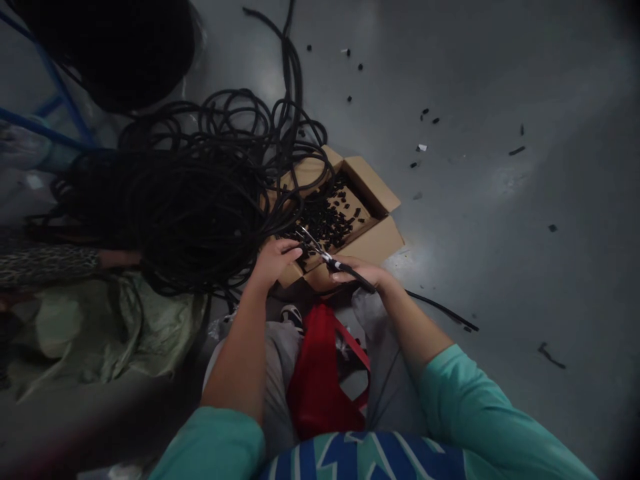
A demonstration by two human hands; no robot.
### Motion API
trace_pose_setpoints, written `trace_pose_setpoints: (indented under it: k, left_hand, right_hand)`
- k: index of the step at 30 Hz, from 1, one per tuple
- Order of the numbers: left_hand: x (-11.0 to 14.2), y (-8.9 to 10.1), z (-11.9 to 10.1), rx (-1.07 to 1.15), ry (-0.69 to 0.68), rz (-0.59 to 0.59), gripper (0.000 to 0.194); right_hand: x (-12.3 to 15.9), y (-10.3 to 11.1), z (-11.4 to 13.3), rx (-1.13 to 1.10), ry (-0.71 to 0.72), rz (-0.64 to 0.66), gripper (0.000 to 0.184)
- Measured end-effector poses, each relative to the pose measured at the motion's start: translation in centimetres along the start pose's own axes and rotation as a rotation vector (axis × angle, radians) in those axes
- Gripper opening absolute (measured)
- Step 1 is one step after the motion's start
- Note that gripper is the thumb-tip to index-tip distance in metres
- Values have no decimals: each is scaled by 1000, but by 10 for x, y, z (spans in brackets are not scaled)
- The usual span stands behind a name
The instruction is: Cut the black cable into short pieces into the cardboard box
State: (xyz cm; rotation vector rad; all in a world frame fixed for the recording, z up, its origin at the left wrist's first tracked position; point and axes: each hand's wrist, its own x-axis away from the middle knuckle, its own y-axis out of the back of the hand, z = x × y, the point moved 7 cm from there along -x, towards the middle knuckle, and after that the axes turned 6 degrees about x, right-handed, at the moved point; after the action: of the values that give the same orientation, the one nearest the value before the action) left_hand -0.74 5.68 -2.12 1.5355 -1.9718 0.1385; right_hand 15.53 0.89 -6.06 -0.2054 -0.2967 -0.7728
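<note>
My right hand [361,269] is closed around a scissors-like cutter [327,259] with metal blades and black handles. The blades point up and left over an open cardboard box [373,243]. Many short cut pieces of black tube [327,223] lie inside the box. At the box's near left corner, my left hand [277,262] is closed, thumb and fingers close together, by the blade tips. Black tube [273,230] from the pile runs to this hand and seems to be in its grip; the fingers partly hide it.
A big tangle of black tube [195,200] lies left of the box, with a large black roll [115,47] and blue frame [60,87] behind. Another person's arm [117,259] reaches in from the left above a green sack [115,333]. A red bag [320,380] hangs between my knees. Scraps dot the floor.
</note>
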Motion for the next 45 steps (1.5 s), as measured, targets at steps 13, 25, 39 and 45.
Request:
trace_pose_setpoints:
  k: [13, 25, 39, 45]
  left_hand:
    - [0, -1, 2, 187, 21, 18, 32]
    - [4, -2, -7, 228, 3, 17, 22]
    - [3, -9, -1, 215, -8, 114, 24]
    - [5, -9, -3, 276, -16, 129, 23]
  right_hand:
    - [0, -5, -1, -68, 8, 17, 53]
    - [-3, -4, -6, -113, -66, -42, 51]
    - [-8, 0, 1, -12, 56, -92, 47]
    - [-8, 0, 1, -28, 56, -70, 48]
